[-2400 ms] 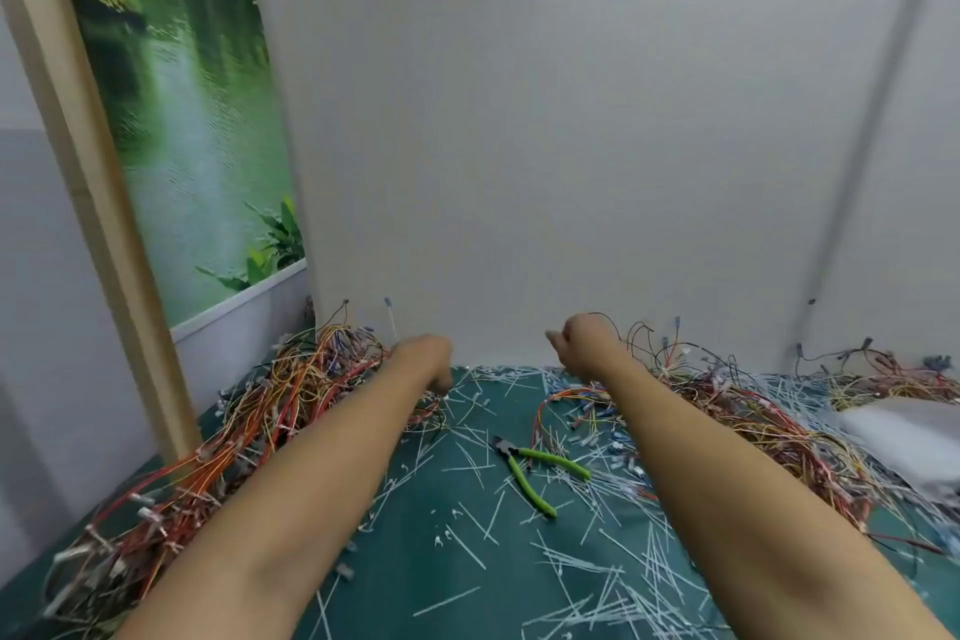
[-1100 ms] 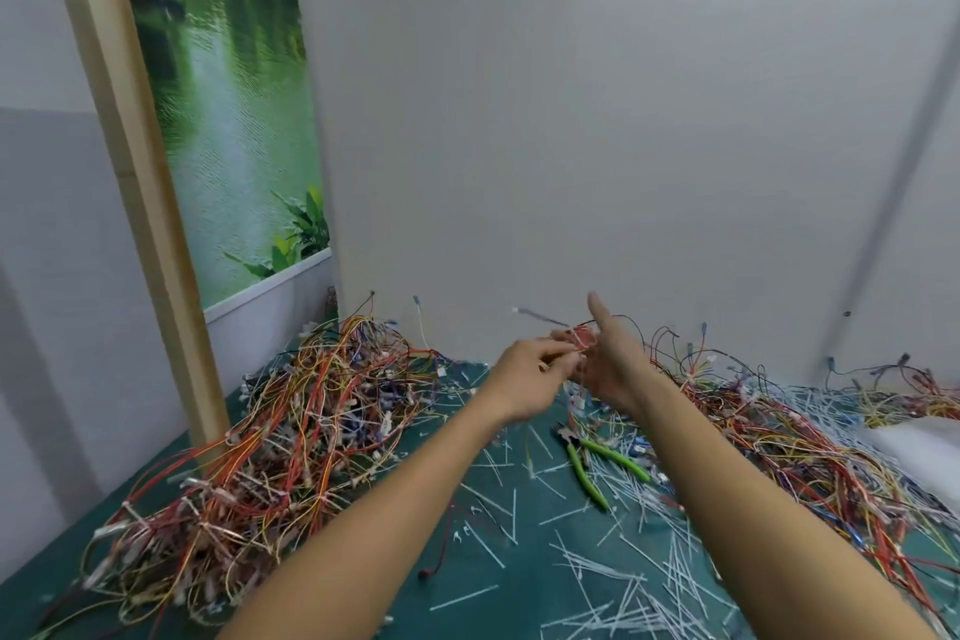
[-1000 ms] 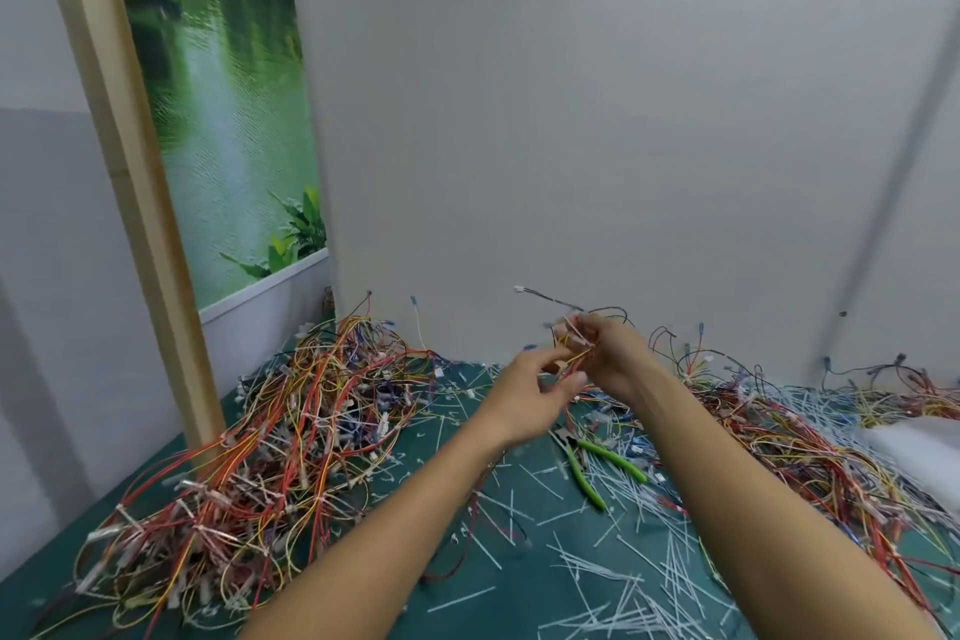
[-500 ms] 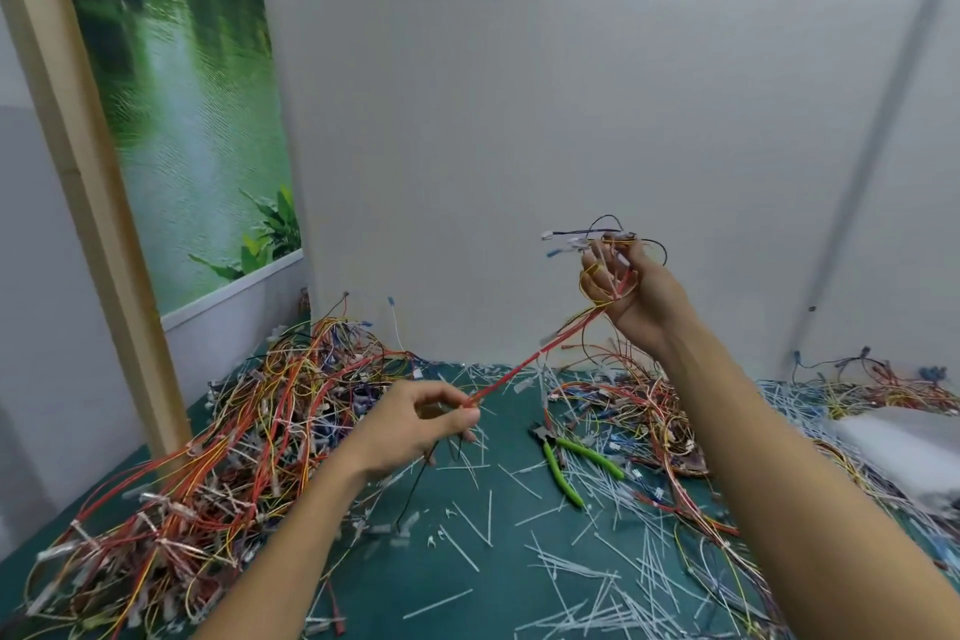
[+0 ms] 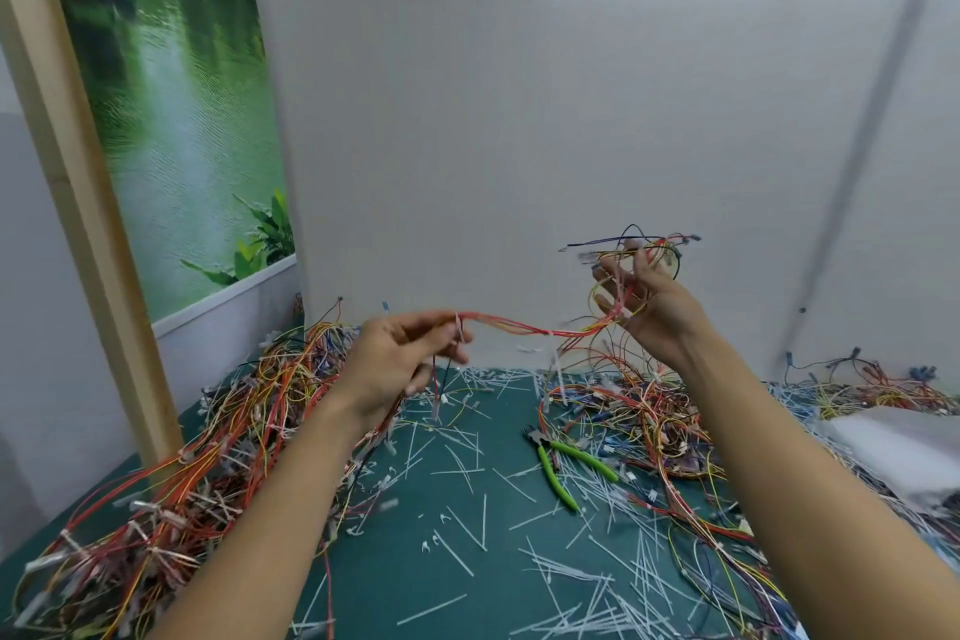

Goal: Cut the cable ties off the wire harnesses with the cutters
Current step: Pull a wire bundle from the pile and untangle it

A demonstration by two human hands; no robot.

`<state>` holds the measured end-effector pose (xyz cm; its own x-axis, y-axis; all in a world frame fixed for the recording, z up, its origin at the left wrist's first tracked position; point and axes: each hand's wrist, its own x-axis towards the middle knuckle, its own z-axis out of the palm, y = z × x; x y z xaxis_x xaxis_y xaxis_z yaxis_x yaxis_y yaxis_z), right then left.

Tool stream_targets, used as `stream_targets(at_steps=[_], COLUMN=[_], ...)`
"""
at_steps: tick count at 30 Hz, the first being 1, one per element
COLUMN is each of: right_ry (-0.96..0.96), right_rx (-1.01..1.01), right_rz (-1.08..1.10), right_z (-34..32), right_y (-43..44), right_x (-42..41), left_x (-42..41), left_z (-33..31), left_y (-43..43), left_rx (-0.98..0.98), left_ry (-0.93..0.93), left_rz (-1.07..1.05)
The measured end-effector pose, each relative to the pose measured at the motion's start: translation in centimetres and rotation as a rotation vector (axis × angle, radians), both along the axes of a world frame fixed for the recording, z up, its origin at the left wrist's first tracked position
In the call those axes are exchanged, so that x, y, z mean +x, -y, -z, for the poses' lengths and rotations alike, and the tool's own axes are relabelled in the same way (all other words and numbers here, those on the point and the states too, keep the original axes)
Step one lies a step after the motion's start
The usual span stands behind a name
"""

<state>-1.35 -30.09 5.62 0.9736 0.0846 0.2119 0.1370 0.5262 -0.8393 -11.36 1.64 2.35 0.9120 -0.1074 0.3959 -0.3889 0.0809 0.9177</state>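
Held the wire harness [image 5: 519, 327] strung above the tabletop [image 5: 467, 509], my left hand [image 5: 400, 364] pinching one end, my right hand [image 5: 644, 307] with fingers [image 5: 615, 276] curled round the other, cutters [image 5: 566, 463] lying below; strands trailing into the pile [image 5: 623, 411] could snag and yank it from my pinch.

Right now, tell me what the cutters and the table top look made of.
Cutters: dark, dull metal head, it seems; bright green handles look like matte plastic or rubber sleeves. Table top: flat, even teal sheet without shine, probably a rubber or vinyl mat.
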Motion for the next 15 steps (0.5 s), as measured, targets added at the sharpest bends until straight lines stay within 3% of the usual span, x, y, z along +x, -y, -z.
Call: stream_targets(at_steps=[5,8,11,15], right_ry=[0.062,0.136,0.198,0.239], right_rx=[-0.277,-0.490,-0.684,-0.993], right_rz=[0.032,0.130,0.217,0.390], right_z=[1.2,1.5,1.5,1.9], right_y=[-0.6,-0.7,-0.5,0.1], right_x=[-0.5,-0.6,-0.5,0.0], left_x=[2.7,4.3,5.6,7.2], left_z=[-3.4,-4.9,-5.6,-5.9], left_y=[2.7,3.9,4.1,2.6], left_rx=[-0.271,-0.154,0.351,1.324], left_ry=[-0.052,-0.065,0.259,1.137], left_rz=[-0.248,-0.377,-0.472,-0.517])
